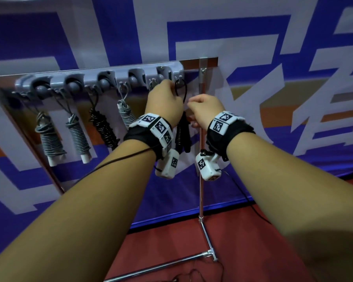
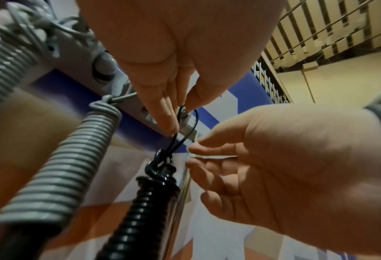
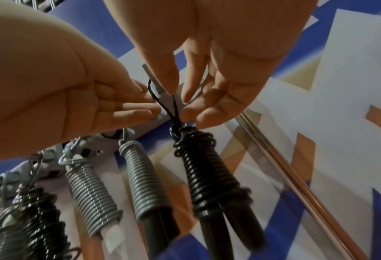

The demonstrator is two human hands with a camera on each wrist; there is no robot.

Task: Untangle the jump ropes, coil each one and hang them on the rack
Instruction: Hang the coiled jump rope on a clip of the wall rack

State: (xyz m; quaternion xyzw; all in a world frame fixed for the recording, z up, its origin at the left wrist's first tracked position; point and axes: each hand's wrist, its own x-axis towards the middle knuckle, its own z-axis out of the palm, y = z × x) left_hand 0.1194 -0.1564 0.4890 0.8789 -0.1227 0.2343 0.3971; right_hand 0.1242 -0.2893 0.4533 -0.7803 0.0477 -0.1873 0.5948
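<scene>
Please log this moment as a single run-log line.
left hand: pinches loop of black coiled jump rope at grey wall rack hook | right hand: fingers by loop | hung: four
</scene>
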